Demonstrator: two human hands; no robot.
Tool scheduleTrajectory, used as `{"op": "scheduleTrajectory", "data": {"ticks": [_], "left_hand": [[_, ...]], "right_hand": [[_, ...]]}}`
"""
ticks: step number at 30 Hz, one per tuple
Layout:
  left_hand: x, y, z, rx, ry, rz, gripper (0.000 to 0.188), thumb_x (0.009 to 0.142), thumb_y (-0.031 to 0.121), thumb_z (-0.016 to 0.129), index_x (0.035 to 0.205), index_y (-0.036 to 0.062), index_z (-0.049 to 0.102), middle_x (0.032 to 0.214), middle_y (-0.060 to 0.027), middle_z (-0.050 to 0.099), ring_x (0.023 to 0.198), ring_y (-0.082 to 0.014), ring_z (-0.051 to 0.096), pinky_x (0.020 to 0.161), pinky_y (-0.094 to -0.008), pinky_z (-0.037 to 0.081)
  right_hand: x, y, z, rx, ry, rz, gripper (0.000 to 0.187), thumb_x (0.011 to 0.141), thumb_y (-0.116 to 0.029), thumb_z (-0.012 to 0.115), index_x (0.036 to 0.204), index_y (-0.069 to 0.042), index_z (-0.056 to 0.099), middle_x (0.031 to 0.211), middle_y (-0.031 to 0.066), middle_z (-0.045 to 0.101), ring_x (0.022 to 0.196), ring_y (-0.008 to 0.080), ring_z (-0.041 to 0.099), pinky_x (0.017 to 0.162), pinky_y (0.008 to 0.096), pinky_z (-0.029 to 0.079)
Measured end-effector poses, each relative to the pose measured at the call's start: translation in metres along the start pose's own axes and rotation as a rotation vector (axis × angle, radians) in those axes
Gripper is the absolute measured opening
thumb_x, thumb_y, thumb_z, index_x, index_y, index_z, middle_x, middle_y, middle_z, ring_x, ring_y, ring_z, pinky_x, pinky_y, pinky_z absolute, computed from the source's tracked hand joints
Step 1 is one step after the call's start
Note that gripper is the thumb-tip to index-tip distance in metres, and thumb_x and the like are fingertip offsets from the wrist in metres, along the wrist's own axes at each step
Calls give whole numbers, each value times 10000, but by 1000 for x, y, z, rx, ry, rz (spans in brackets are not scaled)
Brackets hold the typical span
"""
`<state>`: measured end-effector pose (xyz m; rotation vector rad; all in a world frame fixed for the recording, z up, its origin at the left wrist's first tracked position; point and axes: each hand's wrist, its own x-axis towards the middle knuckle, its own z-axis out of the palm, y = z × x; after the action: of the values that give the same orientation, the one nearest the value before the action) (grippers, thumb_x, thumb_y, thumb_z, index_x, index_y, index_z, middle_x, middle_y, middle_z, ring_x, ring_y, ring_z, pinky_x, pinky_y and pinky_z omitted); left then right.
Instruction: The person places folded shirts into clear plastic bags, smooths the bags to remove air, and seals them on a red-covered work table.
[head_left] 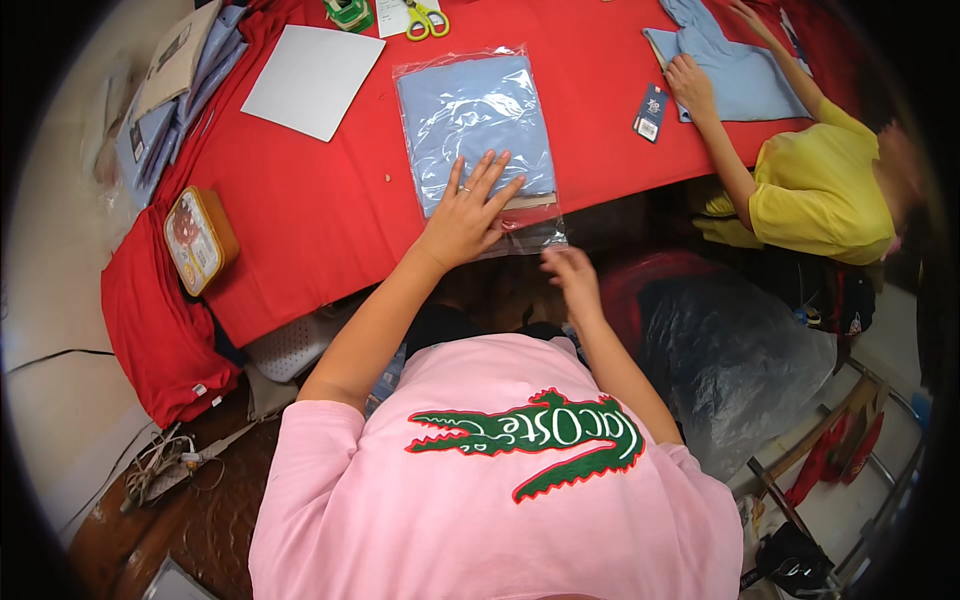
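A folded light-blue garment [465,105] lies inside a clear plastic bag [548,150] on the red-covered table. My left hand [468,210] rests flat on the bag's near half, fingers spread, pressing on nothing but the bag and garment. The bag's flap end [525,240] hangs past the table's near edge. Just beside the flap's right corner is my right hand [575,282], its fingers curled together and slightly blurred. Whatever it pinches, if anything, is too small to make out.
A white board [313,80], yellow scissors [425,20] and a green tape dispenser [350,12] lie farther back. At left are a tub [198,240] and stacked bagged garments [180,110]. At right, a co-worker in yellow [815,190] handles a light-blue garment [745,75] near a tag [650,112].
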<state>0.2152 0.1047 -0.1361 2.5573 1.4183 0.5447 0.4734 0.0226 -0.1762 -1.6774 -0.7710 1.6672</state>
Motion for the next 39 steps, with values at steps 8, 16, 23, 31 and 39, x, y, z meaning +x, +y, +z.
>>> {"op": "scheduleTrajectory", "data": {"ticks": [8,16,23,31,39], "left_hand": [[28,0,-9,111,-4,70,804,852,198,812,1605,199,530,1738,-87,410,1628,-329,352,1321,-664,207],[33,-23,4,25,-6,19,619,990,261,728,1578,165,563,1741,-101,415,1620,-355,364,1327,-598,248],[-50,-25,-35,-70,12,-112,524,1016,116,654,1537,121,592,1745,-142,398,1622,-401,347,1319,-582,273],[-25,2,-46,-243,174,-111,501,961,16,658,1450,121,668,1685,-154,484,1601,-420,380,1302,-583,308],[59,-12,32,154,43,40,632,1066,630,549,1651,400,484,1817,-97,267,1638,-441,290,1298,-714,195]], "right_hand": [[23,16,34,208,-269,67,264,1072,-326,735,1111,-67,767,1064,45,794,956,139,738,863,289,539],[7,-2,25,17,-297,-5,345,1072,-397,721,1042,-61,793,979,35,795,875,120,721,805,266,519],[-21,-37,-19,-539,61,-605,177,949,-189,839,1019,-43,769,931,60,716,794,170,665,741,338,531],[25,-75,-28,-613,-83,-574,215,868,-77,839,1065,-17,775,954,94,749,825,218,715,766,356,559],[26,-80,-28,-963,-82,-650,216,875,-74,816,1091,-55,810,921,86,724,806,233,712,769,363,565]]}}
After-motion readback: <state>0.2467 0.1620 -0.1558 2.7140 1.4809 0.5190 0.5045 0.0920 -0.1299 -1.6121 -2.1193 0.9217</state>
